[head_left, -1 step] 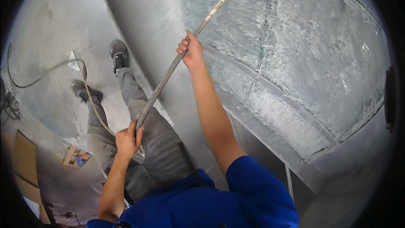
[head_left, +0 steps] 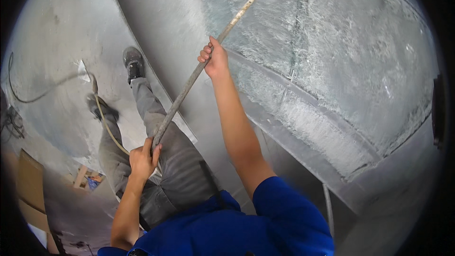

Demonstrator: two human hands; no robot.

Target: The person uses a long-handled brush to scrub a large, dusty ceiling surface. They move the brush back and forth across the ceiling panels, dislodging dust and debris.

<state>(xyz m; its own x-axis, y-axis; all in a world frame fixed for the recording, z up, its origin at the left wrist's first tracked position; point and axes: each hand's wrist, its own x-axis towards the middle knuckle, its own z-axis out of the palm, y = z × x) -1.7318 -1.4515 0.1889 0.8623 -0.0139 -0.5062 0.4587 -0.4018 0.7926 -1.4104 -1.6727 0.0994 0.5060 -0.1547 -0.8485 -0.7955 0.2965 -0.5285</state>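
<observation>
Head view, looking down along the person's own body

Long pole [head_left: 208, 57]: thin, straight, grey and crusted with pale residue toward its far end. Long axis runs from about 7 o'clock to 1 o'clock across the view. Lower end sits at the left hand just left of centre; upper tip points to 1 o'clock and reaches onto the rough white fibrous surface [head_left: 360, 52] of a large curved grey form [head_left: 161, 14]. Whether the tip touches that surface cannot be told

Left hand [head_left: 142, 159]: fingers clenched around the lower end of the pole, just above the grey trouser leg [head_left: 182, 161]

Right hand [head_left: 215, 59]: arm stretched up toward 12 o'clock, fingers wrapped around the pole near its middle; grip firm, thumb side toward the form

Both hands grasp the same pole, well apart along its length

Other items:
- blue short-sleeved shirt [head_left: 265, 223] at 6 o'clock
- dark work shoes, one [head_left: 132, 61] at 10 o'clock beside the form's edge, the other [head_left: 99, 106] at 9 o'clock
- pale hose [head_left: 106, 123] running from the lower end of the pole region out toward 9 o'clock across the grey floor [head_left: 52, 42]
- thin dark cable [head_left: 28, 97] curving at 9 o'clock
- flat brown cardboard sheet [head_left: 31, 185] at 8 o'clock, rectangular, unmarked as far as visible
- small package or scrap [head_left: 90, 180] at 8 o'clock, tan with a blue and orange patch; shape not clear
</observation>
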